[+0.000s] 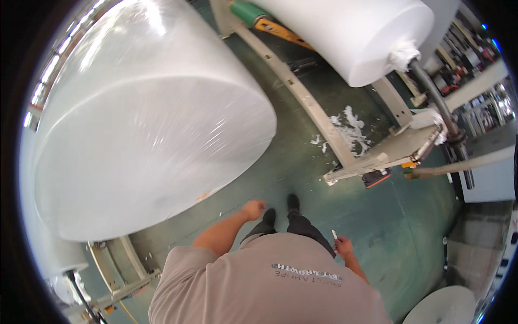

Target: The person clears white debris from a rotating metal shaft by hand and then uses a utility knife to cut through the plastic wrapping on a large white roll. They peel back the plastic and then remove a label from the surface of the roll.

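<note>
My left hand [254,209] hangs in front of my body with its fingers curled. Whether anything is inside them is hidden. My right hand [344,247], low at my side, grips a small slim white object [334,234] that sticks up past the fingers; it is too small to tell its kind. To the left, a huge roll wrapped in clear film [156,146] fills much of the view, its round end facing me. Neither hand touches it; the left one is nearer.
A large white roll [367,38] sits on a metal shaft [437,92] at the upper right. Below it, a beige steel frame [307,102] reaches toward me. White scraps [352,129] litter the green floor [377,216]. Another round white roll end [445,306] stands at the lower right.
</note>
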Motion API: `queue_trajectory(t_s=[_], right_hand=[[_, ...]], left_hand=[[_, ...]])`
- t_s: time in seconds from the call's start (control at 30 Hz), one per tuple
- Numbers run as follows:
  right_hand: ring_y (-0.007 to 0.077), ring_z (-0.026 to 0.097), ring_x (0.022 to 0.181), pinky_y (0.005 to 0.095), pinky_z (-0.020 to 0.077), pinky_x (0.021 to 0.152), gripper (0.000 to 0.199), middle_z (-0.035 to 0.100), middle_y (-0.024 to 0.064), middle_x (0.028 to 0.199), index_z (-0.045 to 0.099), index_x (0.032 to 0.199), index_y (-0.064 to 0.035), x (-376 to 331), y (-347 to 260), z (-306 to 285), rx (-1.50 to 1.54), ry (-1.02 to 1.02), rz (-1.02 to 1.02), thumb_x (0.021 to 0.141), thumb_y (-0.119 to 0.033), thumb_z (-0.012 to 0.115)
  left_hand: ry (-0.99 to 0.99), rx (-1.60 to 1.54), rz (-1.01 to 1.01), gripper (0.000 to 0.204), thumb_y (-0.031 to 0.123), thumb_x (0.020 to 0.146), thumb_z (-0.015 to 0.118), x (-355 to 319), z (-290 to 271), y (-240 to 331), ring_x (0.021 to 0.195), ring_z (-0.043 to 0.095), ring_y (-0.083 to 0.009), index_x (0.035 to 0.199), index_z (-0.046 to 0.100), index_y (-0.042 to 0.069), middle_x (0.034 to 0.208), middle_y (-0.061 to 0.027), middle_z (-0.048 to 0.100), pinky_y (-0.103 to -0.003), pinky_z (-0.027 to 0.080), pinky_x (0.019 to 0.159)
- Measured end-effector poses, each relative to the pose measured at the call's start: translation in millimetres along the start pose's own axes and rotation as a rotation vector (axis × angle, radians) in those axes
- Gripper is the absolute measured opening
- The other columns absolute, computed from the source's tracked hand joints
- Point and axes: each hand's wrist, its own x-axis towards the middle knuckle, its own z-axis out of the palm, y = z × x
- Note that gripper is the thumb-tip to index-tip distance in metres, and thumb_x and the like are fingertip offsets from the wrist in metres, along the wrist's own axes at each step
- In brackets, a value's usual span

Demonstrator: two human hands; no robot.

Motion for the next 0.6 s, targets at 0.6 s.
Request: queue_trajectory(t_s=[0.6], right_hand=[[0.0146,0.057,0.047,0.0296,0.0427,0.042,0.014,0.062,0.0053,0.064,0.064,0.091,-0.0057,216,-244,137,-0.157,-0.38,-0.252,0.094,-0.018,0.058]], left_hand=[[0.623,-0.964,-1.086,0.01,0.01,0.09,0.061,-350,171,-59,0.057,0.062,-0.0172,0.092,0.066,0.001,0.072,-0.0088,0.068,-0.031,0.05,0.051]])
